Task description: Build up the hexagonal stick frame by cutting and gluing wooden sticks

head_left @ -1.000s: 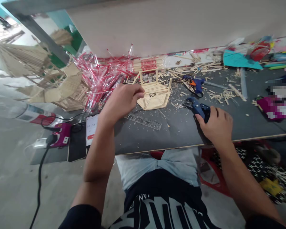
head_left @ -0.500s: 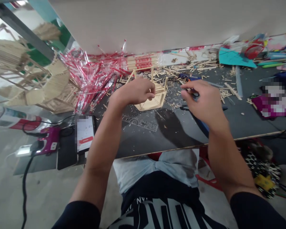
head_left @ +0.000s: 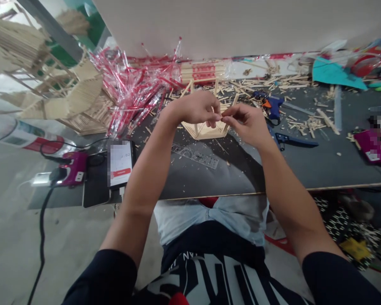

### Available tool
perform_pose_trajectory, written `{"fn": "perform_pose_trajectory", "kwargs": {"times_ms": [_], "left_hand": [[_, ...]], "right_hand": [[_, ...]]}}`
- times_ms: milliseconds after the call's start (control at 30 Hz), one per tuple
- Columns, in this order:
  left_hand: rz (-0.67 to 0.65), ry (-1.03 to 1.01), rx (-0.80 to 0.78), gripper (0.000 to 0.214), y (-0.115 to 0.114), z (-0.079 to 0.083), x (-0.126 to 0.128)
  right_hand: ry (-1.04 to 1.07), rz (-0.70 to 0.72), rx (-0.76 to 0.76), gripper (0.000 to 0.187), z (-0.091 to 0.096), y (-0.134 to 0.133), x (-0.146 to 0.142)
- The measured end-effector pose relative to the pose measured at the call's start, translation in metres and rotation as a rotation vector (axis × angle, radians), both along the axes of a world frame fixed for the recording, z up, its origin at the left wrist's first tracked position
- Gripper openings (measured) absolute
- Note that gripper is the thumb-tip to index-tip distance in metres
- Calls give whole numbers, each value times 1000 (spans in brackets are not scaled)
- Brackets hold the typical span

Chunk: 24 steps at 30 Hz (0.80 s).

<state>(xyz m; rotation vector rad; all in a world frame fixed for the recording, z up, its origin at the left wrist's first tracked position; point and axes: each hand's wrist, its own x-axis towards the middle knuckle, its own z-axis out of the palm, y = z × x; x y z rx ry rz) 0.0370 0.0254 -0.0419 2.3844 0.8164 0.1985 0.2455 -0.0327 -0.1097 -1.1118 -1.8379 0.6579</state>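
Observation:
My left hand (head_left: 201,108) and my right hand (head_left: 246,123) meet at the fingertips above a small frame of wooden sticks (head_left: 209,134). Both are closed in a pinch, and whatever sits between the fingertips is too small to make out. The frame has a flat, many-sided base with upright sticks rising from its corners; my hands cover part of it. A clear plastic ruler (head_left: 195,156) lies in front of it. Right of my right hand are a blue glue gun (head_left: 274,108) with an orange part and a dark blue hand tool (head_left: 296,140), perhaps a cutter.
Red and clear plastic wrappers (head_left: 130,93) heap up at the back left, beside larger stick-built pieces (head_left: 79,101). Cut stick scraps (head_left: 305,123) litter the table. A phone (head_left: 120,163) and a purple power strip (head_left: 74,169) with cables lie at left. A turquoise sheet (head_left: 336,74) rests at back right.
My right hand has moved left and its fingertips now meet those of my left hand. The glue gun and blue hand tool have come into clearer view. The camera view has shifted slightly.

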Motion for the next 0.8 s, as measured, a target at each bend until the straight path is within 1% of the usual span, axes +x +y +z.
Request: {"fn": "perform_pose_trajectory", "kwargs": {"times_ms": [100,233,400,467,633,800], "left_hand": [[9,14,-22,23,2,-3,-3],[45,4,-4,24,3,-1,-10],[-15,65,-50,27,1,8,-17],[-27,83,-60,28,2,9,-18],[-54,70,-43,25,6,4,-18],[-31,36,-20,22,7,1,-18]], "right_hand": [[-8,-16,-11,26,-1,1,-1],[7,-19,-19,34,-6,4,-1],[52,18,-30,44,-10,4,1],[53,21,-18,48,-9,3,1],[25,-1,-3,60,-8,3,-1],[25,-6,-24,62,-8,2,-1]]}}
